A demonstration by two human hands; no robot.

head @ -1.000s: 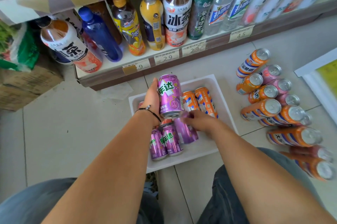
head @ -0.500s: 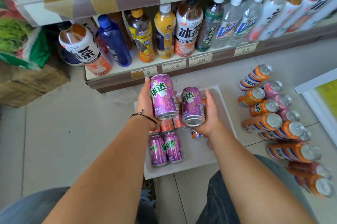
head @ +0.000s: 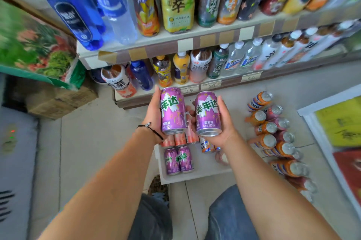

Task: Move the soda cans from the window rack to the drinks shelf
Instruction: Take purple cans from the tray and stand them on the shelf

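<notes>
Down at the knees, a white tray [head: 195, 178] sits on the tiled floor with two purple cans lying [head: 178, 160] flat in it, pink cans [head: 179, 139] just beyond them. Above the tray, both hands are up: the left hand [head: 155, 114] is wrapped around one upright purple soda can [head: 172, 110], the right hand [head: 224, 124] is closed on a second purple can [head: 208, 113], the two side by side and close together. Off to the right, a cluster of orange and pink cans [head: 273, 132] lies on the floor. Farther on, the lower drinks shelf [head: 230, 80] carries bottles, and the upper shelf [head: 195, 43] holds bigger bottles.
</notes>
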